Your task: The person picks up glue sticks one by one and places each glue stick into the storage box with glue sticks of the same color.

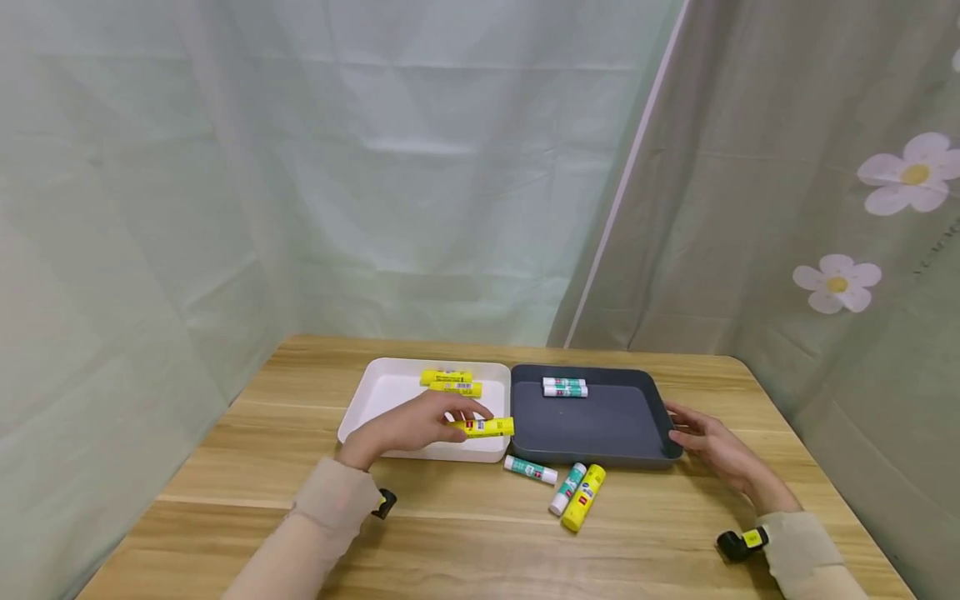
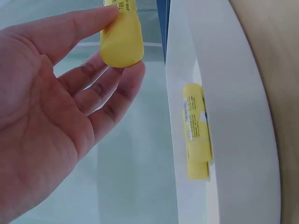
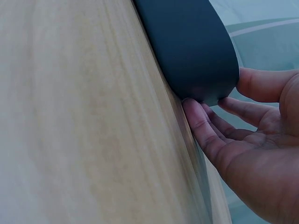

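Observation:
My left hand [image 1: 431, 421] pinches a yellow glue stick [image 1: 491, 427] between thumb and fingers, over the near right part of the white tray [image 1: 375, 404]. Seen from the left wrist, the thumb presses one side of the held stick and fingertips support its end. Two more yellow glue sticks [image 2: 197, 123] lie inside that tray. At the right end of the dark grey tray [image 1: 592, 425], my right hand [image 1: 716, 446] touches the outer wall with extended fingers [image 3: 198, 119] and thumb. Two green-and-white glue sticks [image 1: 565, 390] lie in the dark tray's far part.
On the wooden table [image 1: 465, 542], in front of the trays, lie a green-and-white glue stick [image 1: 531, 470], another green-and-white stick [image 1: 567, 489] and a yellow glue stick [image 1: 583, 498]. Both trays stand side by side. Curtains [image 1: 450, 208] hang behind the table and along its sides.

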A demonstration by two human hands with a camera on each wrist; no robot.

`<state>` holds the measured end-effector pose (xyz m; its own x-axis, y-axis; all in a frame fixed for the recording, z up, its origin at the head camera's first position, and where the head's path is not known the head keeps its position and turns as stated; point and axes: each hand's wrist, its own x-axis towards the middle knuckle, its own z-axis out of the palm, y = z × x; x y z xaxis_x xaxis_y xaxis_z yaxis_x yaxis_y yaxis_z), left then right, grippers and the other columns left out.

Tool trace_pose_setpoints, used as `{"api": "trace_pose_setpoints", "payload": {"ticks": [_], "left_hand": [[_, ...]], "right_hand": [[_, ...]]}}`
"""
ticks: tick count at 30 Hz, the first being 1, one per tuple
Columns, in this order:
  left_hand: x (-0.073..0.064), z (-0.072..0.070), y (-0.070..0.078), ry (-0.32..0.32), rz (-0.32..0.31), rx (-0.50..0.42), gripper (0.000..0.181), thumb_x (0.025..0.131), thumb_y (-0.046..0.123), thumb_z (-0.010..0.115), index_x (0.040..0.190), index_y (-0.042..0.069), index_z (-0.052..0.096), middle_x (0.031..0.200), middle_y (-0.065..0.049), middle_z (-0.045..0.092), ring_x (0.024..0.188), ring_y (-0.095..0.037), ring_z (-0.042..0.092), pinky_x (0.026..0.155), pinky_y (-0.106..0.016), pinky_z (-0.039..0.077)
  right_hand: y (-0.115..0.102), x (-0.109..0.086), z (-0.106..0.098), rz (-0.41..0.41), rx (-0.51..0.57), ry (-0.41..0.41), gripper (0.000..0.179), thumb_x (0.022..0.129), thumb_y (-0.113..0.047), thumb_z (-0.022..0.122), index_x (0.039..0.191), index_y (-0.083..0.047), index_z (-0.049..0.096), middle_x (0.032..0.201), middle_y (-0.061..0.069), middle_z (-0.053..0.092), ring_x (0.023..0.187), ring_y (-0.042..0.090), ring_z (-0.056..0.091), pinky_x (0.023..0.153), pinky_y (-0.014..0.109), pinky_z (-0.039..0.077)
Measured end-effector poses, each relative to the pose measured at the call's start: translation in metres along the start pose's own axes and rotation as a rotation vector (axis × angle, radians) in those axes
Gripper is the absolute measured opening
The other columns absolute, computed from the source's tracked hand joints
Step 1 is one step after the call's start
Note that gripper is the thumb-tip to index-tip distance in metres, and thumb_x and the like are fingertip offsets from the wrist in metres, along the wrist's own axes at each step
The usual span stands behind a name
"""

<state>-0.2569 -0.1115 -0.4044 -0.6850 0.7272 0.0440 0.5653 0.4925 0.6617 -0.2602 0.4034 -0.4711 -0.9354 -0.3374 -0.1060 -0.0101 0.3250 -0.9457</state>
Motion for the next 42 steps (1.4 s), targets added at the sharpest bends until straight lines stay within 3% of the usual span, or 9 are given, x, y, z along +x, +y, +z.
{"api": "trace_pose_setpoints", "payload": {"ticks": [9, 17, 32, 38, 42], "left_hand": [[0.008, -0.014, -0.012, 0.028, -0.04, -0.048, 0.04, 0.096, 0.005, 0.073, 0.133, 0.019, 0.071, 0.12, 0.004, 0.069, 0.105, -0.015, 0.063, 0.087, -0.032, 0.055], [0.01, -0.029, -0.024, 0.046, -0.02, -0.047, 0.039, 0.095, 0.005, 0.073, 0.133, 0.013, 0.071, 0.124, -0.002, 0.07, 0.112, -0.022, 0.063, 0.091, -0.035, 0.053], [0.017, -0.05, -0.034, -0.015, -0.067, -0.053, 0.04, 0.097, 0.002, 0.068, 0.136, 0.01, 0.068, 0.134, -0.007, 0.067, 0.12, -0.029, 0.061, 0.099, -0.042, 0.052], [0.024, -0.06, -0.044, -0.043, -0.051, -0.061, 0.038, 0.098, 0.003, 0.068, 0.136, 0.003, 0.066, 0.133, -0.013, 0.068, 0.119, -0.032, 0.062, 0.102, -0.046, 0.051], [0.026, -0.064, -0.05, -0.054, -0.081, -0.07, 0.038, 0.098, 0.003, 0.067, 0.137, 0.002, 0.065, 0.132, -0.015, 0.067, 0.121, -0.035, 0.061, 0.103, -0.047, 0.05]], "right_hand": [[0.0, -0.001, 0.001, 0.001, 0.005, 0.002, 0.072, 0.107, -0.015, 0.057, 0.164, 0.004, 0.017, 0.153, 0.037, 0.03, 0.119, 0.011, 0.05, 0.091, 0.021, 0.047], [-0.001, 0.0, 0.0, 0.007, -0.006, 0.003, 0.072, 0.107, -0.016, 0.058, 0.164, 0.004, 0.017, 0.154, 0.037, 0.029, 0.122, 0.016, 0.049, 0.091, 0.021, 0.047], [0.002, 0.001, -0.002, -0.01, -0.02, 0.007, 0.071, 0.107, -0.015, 0.058, 0.163, 0.005, 0.018, 0.15, 0.037, 0.031, 0.119, 0.014, 0.05, 0.089, 0.024, 0.047], [0.0, 0.001, -0.002, -0.001, -0.022, 0.013, 0.071, 0.107, -0.015, 0.057, 0.163, 0.004, 0.018, 0.152, 0.037, 0.031, 0.122, 0.02, 0.048, 0.09, 0.023, 0.047], [0.0, 0.001, -0.001, 0.002, -0.017, 0.007, 0.072, 0.107, -0.015, 0.058, 0.164, 0.004, 0.017, 0.153, 0.037, 0.03, 0.125, 0.023, 0.048, 0.091, 0.023, 0.047]]}}
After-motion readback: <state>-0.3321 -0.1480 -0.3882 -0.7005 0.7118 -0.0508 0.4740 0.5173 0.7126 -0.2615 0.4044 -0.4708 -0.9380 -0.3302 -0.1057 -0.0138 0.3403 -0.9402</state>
